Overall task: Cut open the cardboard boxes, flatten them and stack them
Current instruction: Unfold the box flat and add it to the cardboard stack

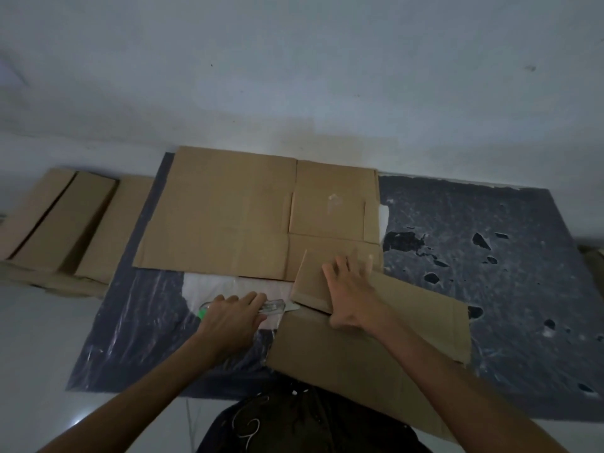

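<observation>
Box (359,354) is right under the R hand (349,292), lying on the dark mat (474,273), near end toward the person's lap. R fingers are spread & flat, pressing the top flap down. L hand (228,318) is curled round a clear cutter (273,307). The blade tip pokes out past the L fingertips and looks abt touching the box edge, just left of the R thumb.

Imo the board's light & stiff but prob slides on that slick mat, so a flat-hand pin is the right hold. Press near the seam, fingers off the blade's line.

Just past the R fingertips there's a flattened sheet (228,217). Well left of the L knuckles are more cardboard boxes (65,220), can't tell if they're cut.
</observation>
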`<state>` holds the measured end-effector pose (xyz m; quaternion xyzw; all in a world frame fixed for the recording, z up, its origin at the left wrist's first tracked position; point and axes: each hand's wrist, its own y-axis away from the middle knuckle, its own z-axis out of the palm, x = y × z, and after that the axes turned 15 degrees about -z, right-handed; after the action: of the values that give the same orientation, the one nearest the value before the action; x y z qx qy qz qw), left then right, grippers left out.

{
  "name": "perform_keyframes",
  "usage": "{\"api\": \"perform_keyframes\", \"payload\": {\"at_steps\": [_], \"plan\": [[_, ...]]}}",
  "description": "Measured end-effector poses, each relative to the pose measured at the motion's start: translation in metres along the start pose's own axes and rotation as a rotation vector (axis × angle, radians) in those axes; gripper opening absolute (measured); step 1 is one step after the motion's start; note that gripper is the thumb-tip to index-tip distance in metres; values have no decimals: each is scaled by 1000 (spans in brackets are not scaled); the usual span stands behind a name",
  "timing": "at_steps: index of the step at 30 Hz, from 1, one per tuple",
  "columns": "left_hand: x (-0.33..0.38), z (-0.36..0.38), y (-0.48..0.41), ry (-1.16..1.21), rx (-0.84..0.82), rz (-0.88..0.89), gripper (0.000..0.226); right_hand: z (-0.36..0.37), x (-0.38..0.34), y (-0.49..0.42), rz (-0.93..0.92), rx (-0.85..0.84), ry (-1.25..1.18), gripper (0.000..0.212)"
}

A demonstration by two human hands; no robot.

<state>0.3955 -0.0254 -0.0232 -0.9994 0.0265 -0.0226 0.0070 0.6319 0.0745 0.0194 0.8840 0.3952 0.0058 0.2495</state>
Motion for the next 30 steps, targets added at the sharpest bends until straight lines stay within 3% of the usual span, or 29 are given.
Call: {"api": "perform_keyframes", "payload": {"at_steps": [2, 6, 11, 16, 20, 24, 27, 30], "plan": [[4, -4, -2, -10, -113, -33, 20, -7, -9, -6, 33, -48, 26, 100], [12, -10, -9, -40, -297, -82, 30, -14, -12, -12, 45, -121, -46, 125], [-2, -2, -1, 24, -339, -87, 35, -21, 0, -8, -3, -151, -118, 118], [-30, 5, -2, -91, -324, -36, 37, -16, -5, -3, -24, -115, -90, 114], [-38, 12, -9, 9, -163, 88, 31, -18, 4, -8, -50, -121, -141, 111], [-60, 14, 2, 219, -125, -92, 44, -20, 15, -4, -69, -175, -181, 105], [-68, 2, 3, 402, -274, -254, 49, -10, 9, -3, -41, -116, -119, 97], [-61, -13, -5, 595, -490, -199, 40, -4, 4, -5, -25, -10, -94, 82]]}}
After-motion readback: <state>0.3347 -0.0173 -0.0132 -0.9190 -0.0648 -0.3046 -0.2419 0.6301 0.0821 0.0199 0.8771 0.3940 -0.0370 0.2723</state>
